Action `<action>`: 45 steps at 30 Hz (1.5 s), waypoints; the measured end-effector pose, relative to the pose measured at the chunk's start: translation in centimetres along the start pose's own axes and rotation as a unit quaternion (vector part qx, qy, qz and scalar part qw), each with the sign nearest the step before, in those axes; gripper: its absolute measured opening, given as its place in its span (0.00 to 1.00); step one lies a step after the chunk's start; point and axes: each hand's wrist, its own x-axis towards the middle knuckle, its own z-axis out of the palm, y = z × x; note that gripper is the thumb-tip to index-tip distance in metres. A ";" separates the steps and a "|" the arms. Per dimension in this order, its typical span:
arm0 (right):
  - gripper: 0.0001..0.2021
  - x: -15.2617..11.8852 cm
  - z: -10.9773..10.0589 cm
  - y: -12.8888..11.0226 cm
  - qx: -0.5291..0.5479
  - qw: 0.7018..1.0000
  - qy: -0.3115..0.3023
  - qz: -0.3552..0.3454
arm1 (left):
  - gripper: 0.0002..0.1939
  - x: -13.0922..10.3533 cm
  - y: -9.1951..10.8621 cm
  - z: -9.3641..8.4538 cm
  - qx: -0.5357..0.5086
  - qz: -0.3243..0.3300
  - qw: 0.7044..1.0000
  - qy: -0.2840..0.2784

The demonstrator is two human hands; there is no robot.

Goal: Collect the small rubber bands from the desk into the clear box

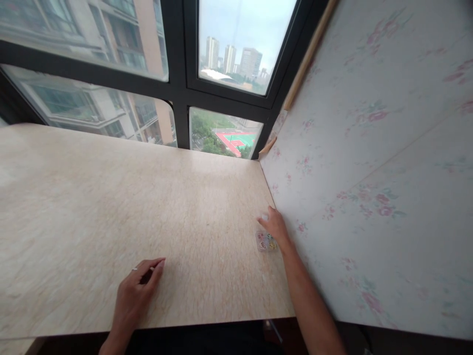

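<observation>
On the marbled beige ledge, a small clear compartment box (261, 242) sits near the wall, with pink, yellow and dark bits inside. My right hand (276, 226) is just beyond and partly over the box's right side. Its thumb and fingers are around a small clear, whitish item (265, 217), too small to name. Part of the box is hidden by this hand. My left hand (140, 283) rests at the lower left, thumb and index tips pinched together, with a ring on one finger. Whatever is between its fingertips, if anything, cannot be made out.
Dark window frames (180, 74) rise behind the ledge (177, 197). A wall with a floral pattern (351, 172) stands close along the right side of my right arm. The ledge's front edge runs along the bottom of the view.
</observation>
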 end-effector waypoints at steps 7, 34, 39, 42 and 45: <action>0.23 -2.7 -4.1 -4.2 0.587 0.802 -0.067 0.085 | 0.17 0.0 -0.2 0.1 0.010 0.004 1.000 -0.007; 0.23 -11.6 -5.2 -10.5 0.789 0.509 -0.322 0.119 | 0.29 1.0 16.4 4.9 -0.162 0.297 0.934 -0.116; 0.23 -12.3 -4.9 -9.7 0.712 0.682 -0.150 0.080 | 0.34 0.9 16.5 5.3 -0.171 0.285 0.937 -0.106; 0.25 -12.7 -5.3 -7.9 0.603 0.798 -0.006 -0.012 | 0.34 0.8 16.6 5.9 -0.168 0.266 0.943 -0.107; 0.27 -12.8 -6.1 -5.2 0.484 0.872 -0.030 -0.071 | 0.33 0.8 16.5 7.2 -0.157 0.247 0.948 -0.122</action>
